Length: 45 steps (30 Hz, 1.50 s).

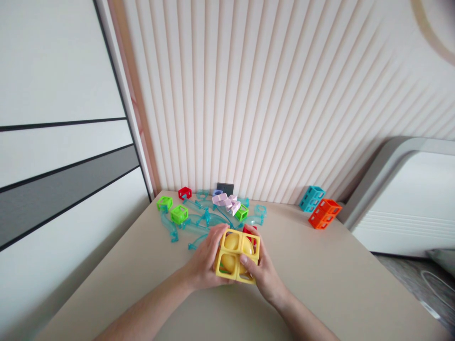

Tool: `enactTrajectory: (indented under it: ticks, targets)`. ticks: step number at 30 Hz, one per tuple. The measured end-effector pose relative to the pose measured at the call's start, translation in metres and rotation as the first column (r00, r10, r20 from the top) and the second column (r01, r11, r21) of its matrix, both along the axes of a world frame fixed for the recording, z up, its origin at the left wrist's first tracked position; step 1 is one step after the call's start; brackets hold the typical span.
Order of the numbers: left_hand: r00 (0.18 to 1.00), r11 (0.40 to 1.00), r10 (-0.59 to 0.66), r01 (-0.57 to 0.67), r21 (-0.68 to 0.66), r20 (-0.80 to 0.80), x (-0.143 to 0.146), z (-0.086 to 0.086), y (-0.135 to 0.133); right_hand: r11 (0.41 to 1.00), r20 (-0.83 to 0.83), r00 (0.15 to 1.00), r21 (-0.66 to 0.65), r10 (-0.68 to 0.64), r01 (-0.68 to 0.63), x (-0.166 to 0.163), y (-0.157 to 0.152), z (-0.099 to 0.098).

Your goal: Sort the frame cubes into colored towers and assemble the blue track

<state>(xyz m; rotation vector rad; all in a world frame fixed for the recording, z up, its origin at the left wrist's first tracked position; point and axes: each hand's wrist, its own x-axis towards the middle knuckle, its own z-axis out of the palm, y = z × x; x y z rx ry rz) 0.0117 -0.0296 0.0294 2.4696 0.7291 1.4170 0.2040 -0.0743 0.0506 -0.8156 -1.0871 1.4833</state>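
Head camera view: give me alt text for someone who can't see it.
A left hand and right hand grip a yellow open-frame block over a beige table. Behind it lie teal track pieces, green cubes, a red cube and lilac pieces; a blue block and an orange block sit at the right.

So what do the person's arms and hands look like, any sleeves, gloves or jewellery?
The left forearm and right forearm are bare to the frame edge, no sleeves showing. The left hand and right hand wear no gloves; no ring, watch or bracelet is visible.
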Motion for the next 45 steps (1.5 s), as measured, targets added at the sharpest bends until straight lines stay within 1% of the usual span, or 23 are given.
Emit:
enactTrajectory:
  ticks: [3,5,7,10,12,14,19,25,28,31,33,36,38,41,45]
  targets:
    - [0.999,1.0,0.015,-0.014,-0.019,0.039,0.001,0.0,0.0,0.997,0.037,0.997,0.047,-0.067,0.065,0.004,0.001,-0.009]
    - [0.999,0.999,0.032,-0.03,-0.025,0.043,0.001,-0.001,0.0,0.994,0.064,0.993,0.054,-0.101,0.098,0.006,0.001,-0.012]
    - [0.999,0.999,0.041,-0.04,-0.026,0.029,0.0,-0.002,0.0,0.995,0.087,0.991,0.027,-0.098,0.096,0.006,0.001,-0.009]
    - [0.999,0.999,0.041,-0.041,-0.021,0.008,-0.001,-0.002,0.0,0.998,0.106,0.993,-0.019,-0.052,0.054,0.004,-0.001,0.001]
    - [0.999,0.999,0.04,-0.04,-0.009,0.001,-0.001,-0.001,0.0,0.999,0.101,0.994,-0.03,-0.032,0.035,0.002,-0.001,0.007]
    - [0.999,0.999,0.037,-0.037,0.003,-0.012,-0.002,0.0,0.0,0.999,0.086,0.995,-0.024,-0.04,0.042,0.001,-0.002,0.01]
    - [0.999,1.0,0.004,-0.003,0.004,-0.038,-0.003,-0.001,0.001,0.997,0.075,0.994,0.014,-0.076,0.075,-0.001,-0.003,0.006]
    - [0.999,0.999,-0.025,0.024,-0.025,-0.047,-0.003,-0.003,0.001,0.994,0.078,0.991,0.005,-0.109,0.109,-0.001,-0.001,0.004]
    - [0.999,0.998,-0.001,-0.001,-0.064,-0.033,0.0,-0.003,-0.001,0.993,0.068,0.991,-0.026,-0.113,0.115,-0.001,0.001,0.003]
    - [0.999,0.991,0.044,-0.042,-0.124,0.012,0.003,-0.003,-0.004,0.989,0.032,0.99,-0.053,-0.139,0.14,-0.001,0.003,-0.001]
    - [0.998,0.989,0.057,-0.051,-0.139,0.033,0.005,-0.002,-0.005,0.985,-0.006,0.988,-0.072,-0.157,0.156,-0.001,0.004,-0.003]
    - [0.997,0.99,0.051,-0.043,-0.135,0.056,0.005,-0.003,-0.004,0.986,-0.089,0.988,-0.121,-0.122,0.111,-0.003,0.005,-0.003]
    - [0.997,0.989,0.053,-0.043,-0.145,0.064,0.005,-0.003,-0.003,0.988,-0.117,0.989,-0.136,-0.091,0.075,-0.003,0.005,-0.001]
    - [0.997,0.988,0.049,-0.039,-0.151,0.06,0.004,-0.004,-0.002,0.99,-0.096,0.993,-0.129,-0.072,0.059,-0.003,0.004,0.003]
    - [0.999,0.994,0.021,-0.016,-0.107,0.041,0.001,-0.004,-0.001,0.995,-0.088,0.995,-0.093,-0.054,0.045,-0.003,0.004,0.003]
